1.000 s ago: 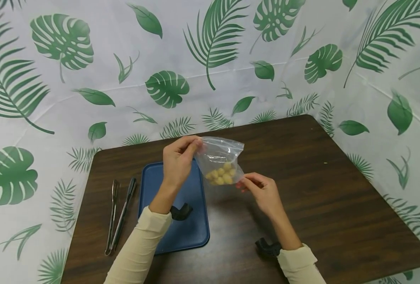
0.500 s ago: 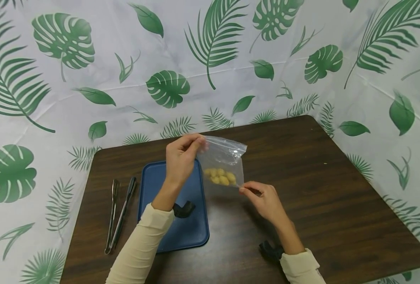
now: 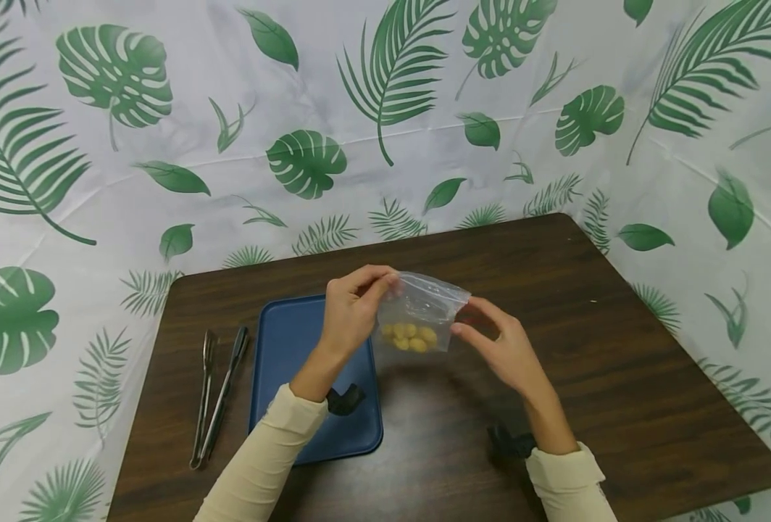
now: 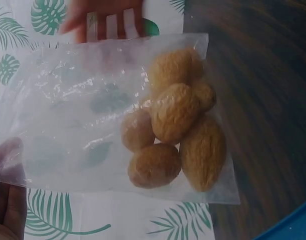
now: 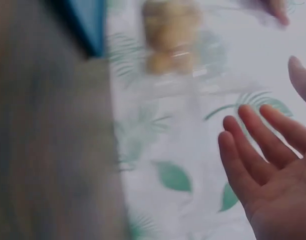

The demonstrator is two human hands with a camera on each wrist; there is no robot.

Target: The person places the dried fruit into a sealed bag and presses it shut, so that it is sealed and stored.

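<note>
A clear zip bag (image 3: 427, 293) hangs above the table, just right of the blue tray. Several yellow-brown oval pieces with wrinkled skins (image 4: 175, 112) lie together at its bottom; their kind is unclear. My left hand (image 3: 351, 313) pinches the bag's upper left corner between thumb and fingers. At the bag's right edge is my right hand (image 3: 501, 351), thumb and fingers apart. In the right wrist view, the right hand (image 5: 275, 175) shows extended fingers standing off the bag, which is blurred there.
The blue tray (image 3: 288, 319) lies left of centre on the dark wooden table (image 3: 588, 377), partly behind the left forearm. Metal tongs (image 3: 219, 406) rest left of the tray. A leaf-patterned cloth (image 3: 229, 72) hangs behind the table.
My right hand has let go of the bag's lower right corner and moved up along its right edge. The left hand has carried the bag slightly right and down.
</note>
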